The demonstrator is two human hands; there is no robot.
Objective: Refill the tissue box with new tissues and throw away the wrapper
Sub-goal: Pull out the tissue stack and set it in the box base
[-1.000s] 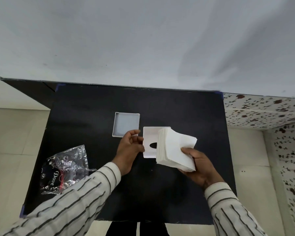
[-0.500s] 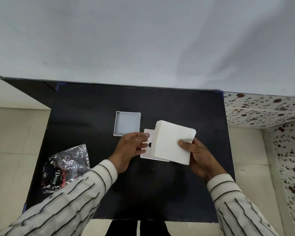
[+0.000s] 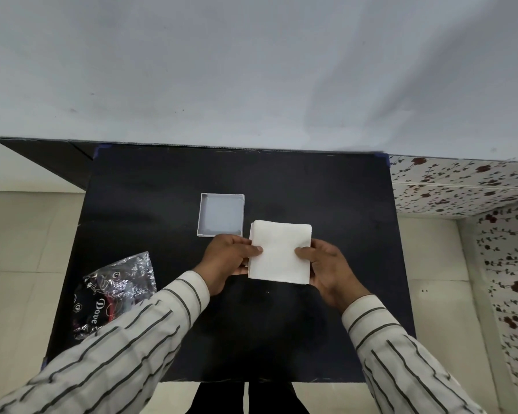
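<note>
A white stack of tissues (image 3: 279,252) lies flat in the middle of the black table (image 3: 341,204), covering almost all of the white box part with the oval slot beneath it; only a thin white edge shows at the stack's left. My left hand (image 3: 228,258) grips the stack's left side, thumb on top. My right hand (image 3: 326,264) grips its right side, thumb on top. An open white square tray, the other half of the tissue box (image 3: 221,214), sits just behind my left hand. The crumpled clear wrapper (image 3: 114,288) lies at the table's left.
The table stands against a plain grey wall. Light floor tiles run along the left, and flower-patterned tiles along the right. My striped sleeves reach in from the bottom corners; the left sleeve passes over the wrapper's near end.
The tissue stack has swung from tilted in my right hand to lying flat over the slotted box part. My left hand moved from the box part's edge onto the stack's left side.
</note>
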